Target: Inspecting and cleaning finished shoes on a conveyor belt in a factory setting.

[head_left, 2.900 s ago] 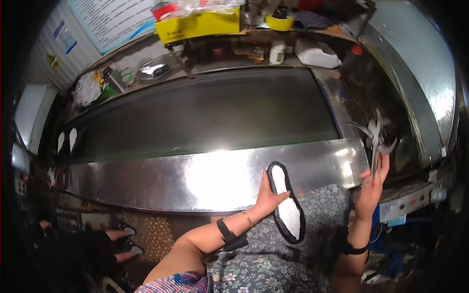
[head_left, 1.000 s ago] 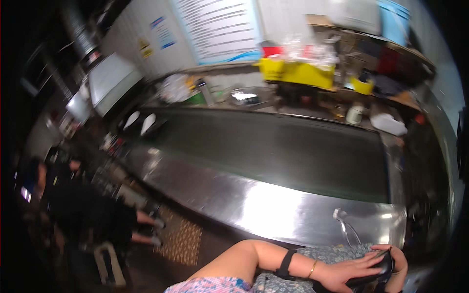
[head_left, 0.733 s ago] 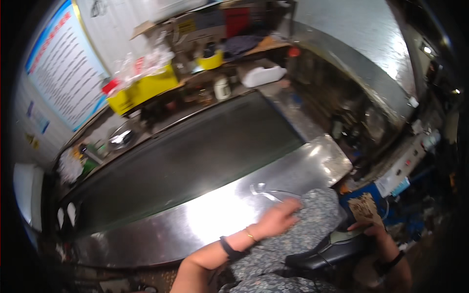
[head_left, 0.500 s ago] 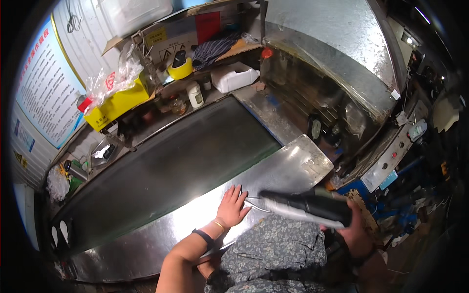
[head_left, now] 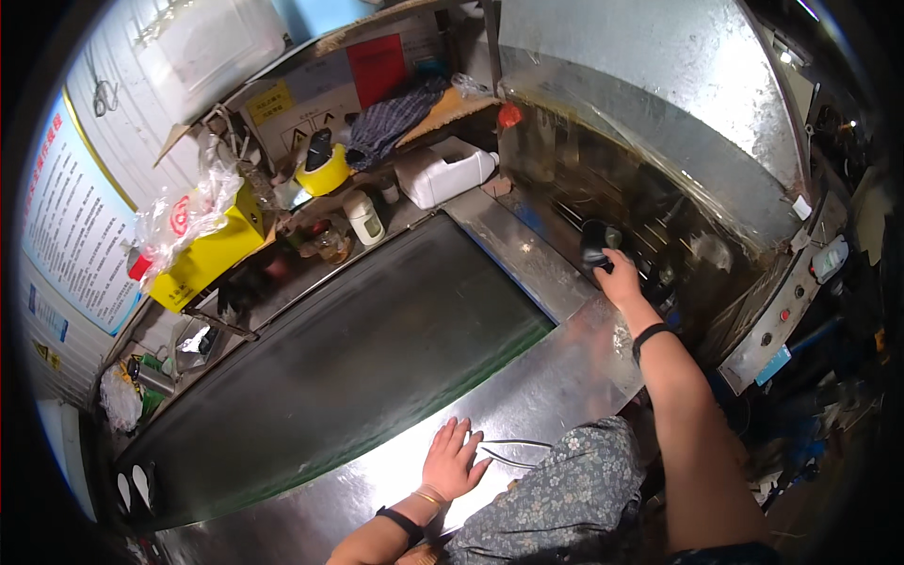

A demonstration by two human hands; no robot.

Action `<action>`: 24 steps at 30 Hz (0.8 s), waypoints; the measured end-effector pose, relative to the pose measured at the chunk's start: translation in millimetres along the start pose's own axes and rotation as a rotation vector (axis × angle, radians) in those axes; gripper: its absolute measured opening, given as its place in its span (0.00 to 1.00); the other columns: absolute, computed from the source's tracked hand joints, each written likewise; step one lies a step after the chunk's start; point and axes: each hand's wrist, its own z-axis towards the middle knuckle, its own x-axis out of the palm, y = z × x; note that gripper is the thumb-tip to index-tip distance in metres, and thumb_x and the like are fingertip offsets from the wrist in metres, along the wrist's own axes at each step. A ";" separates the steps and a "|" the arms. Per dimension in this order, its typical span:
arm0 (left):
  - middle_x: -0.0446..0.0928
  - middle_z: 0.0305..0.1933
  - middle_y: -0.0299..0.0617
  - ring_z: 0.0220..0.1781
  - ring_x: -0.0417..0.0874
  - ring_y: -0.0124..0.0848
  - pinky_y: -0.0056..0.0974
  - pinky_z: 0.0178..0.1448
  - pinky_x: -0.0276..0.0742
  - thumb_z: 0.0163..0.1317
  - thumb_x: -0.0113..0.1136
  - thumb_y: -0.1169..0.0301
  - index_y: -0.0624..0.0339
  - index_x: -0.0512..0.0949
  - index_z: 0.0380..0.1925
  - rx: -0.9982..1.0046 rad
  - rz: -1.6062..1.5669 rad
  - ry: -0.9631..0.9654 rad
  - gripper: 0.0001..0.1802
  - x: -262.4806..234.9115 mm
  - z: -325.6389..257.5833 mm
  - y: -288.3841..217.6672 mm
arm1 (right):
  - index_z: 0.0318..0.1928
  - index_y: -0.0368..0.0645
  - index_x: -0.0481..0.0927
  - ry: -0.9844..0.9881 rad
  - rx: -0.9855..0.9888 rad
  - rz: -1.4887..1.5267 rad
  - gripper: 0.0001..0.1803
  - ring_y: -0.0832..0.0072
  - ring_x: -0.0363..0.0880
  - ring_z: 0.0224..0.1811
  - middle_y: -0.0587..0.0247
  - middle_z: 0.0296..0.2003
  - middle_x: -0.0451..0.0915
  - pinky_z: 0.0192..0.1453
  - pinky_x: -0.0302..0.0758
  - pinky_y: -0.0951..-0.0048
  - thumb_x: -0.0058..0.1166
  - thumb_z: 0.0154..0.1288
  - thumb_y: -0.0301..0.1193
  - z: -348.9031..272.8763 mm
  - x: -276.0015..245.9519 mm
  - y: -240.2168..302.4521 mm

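My left hand (head_left: 454, 463) lies flat on the shiny metal tabletop (head_left: 556, 377), fingers spread. Beside its fingertips and thumb is a tool with two slim curved handles (head_left: 516, 452), like pliers; its other end is hidden by the hand. My right arm stretches forward to the far right, where my right hand (head_left: 619, 281) has its fingers closed on the near end of a black shoe (head_left: 595, 240). This shoe is at the mouth of the metal-hooded machine (head_left: 650, 113). Patterned grey floral cloth (head_left: 556, 490) covers the table's near edge, between my arms.
A dark conveyor belt (head_left: 358, 348) runs beyond the tabletop; a pair of shoes with white insides (head_left: 141, 485) sits at its left end. Along the back stand a white jug (head_left: 443, 171), a white bottle (head_left: 363, 218) and a yellow box (head_left: 209, 259). A control panel (head_left: 782, 315) is at right.
My right hand, which held a blurred black-and-white object near my body, has moved forward to the black shoe; that object is out of sight. My left hand stays on the tabletop.
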 end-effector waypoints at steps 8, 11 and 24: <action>0.68 0.66 0.56 0.70 0.65 0.58 0.58 0.70 0.61 0.62 0.59 0.51 0.54 0.76 0.58 -0.042 0.085 0.124 0.28 -8.9 8.0 -3.0 | 0.68 0.33 0.64 0.297 0.517 0.111 0.47 0.51 0.72 0.65 0.36 0.60 0.73 0.68 0.68 0.64 0.65 0.54 0.48 -8.5 17.0 -83.5; 0.69 0.65 0.56 0.68 0.65 0.59 0.58 0.69 0.62 0.61 0.59 0.51 0.54 0.76 0.57 -0.048 0.087 0.123 0.28 -8.9 14.3 -1.2 | 0.61 0.35 0.74 0.245 0.498 -0.012 0.36 0.54 0.78 0.59 0.44 0.54 0.80 0.63 0.72 0.63 0.65 0.54 0.40 19.2 40.1 -78.4; 0.69 0.64 0.58 0.67 0.65 0.61 0.58 0.69 0.63 0.58 0.63 0.55 0.57 0.75 0.56 -0.004 0.049 0.056 0.28 -9.5 8.3 1.2 | 0.60 0.35 0.74 0.598 0.217 0.802 0.19 0.78 0.79 0.53 0.62 0.52 0.82 0.58 0.75 0.74 0.56 0.71 0.27 -98.5 -27.2 17.3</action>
